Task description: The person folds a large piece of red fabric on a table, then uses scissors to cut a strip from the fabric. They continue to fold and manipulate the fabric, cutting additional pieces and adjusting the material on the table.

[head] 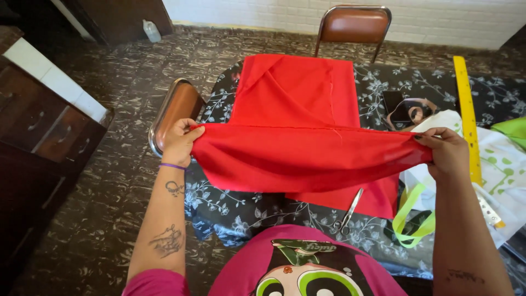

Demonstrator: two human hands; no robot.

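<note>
A red cloth (298, 115) lies across a table covered by a black floral tablecloth (241, 211). Its near edge is lifted and stretched taut between my hands. My left hand (179, 141) pinches the left corner of that edge. My right hand (446, 151) grips the right corner. The far part of the cloth rests folded on the table. A pair of scissors (348, 212) lies on the tablecloth below the raised edge, partly on the cloth's lower corner.
A long yellow ruler (467, 112) lies at the right, beside white fabric with green print (507, 164) and a lime-green strap (408, 214). Brown chairs stand at the left (175, 109) and far side (355, 24). A dark wooden cabinet (38, 142) is at the left.
</note>
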